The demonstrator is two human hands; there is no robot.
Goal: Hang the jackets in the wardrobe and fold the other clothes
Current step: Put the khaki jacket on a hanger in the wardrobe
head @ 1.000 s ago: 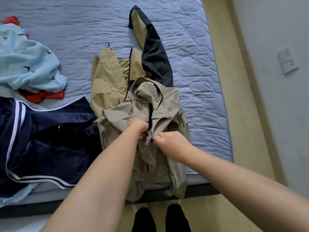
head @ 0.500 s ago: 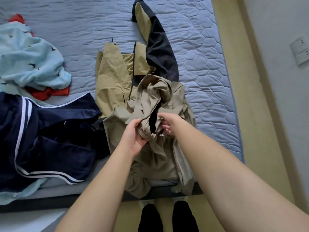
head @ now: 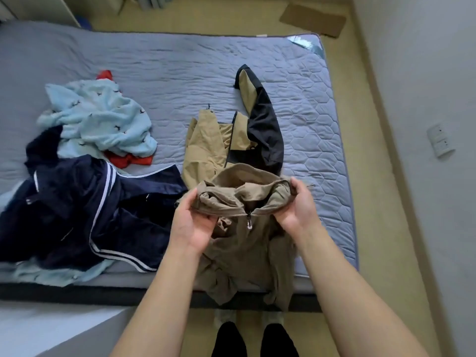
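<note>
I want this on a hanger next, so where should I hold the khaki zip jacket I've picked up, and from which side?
Keep hold of the khaki zip jacket at its collar, one end in each hand, left hand and right hand, coming from the near edge of the bed. The collar is open and the zipper pull sits centred, so the body hangs straight.

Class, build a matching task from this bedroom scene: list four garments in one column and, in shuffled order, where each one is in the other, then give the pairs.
1. olive jacket
2. tan and black jacket
3. navy striped garment
4. light blue garment

A. heaped, far left of the bed
B. spread at the near left edge
C. held by both hands
D. flat mid-bed

Pairs: 1-C, 2-D, 3-B, 4-A
</note>
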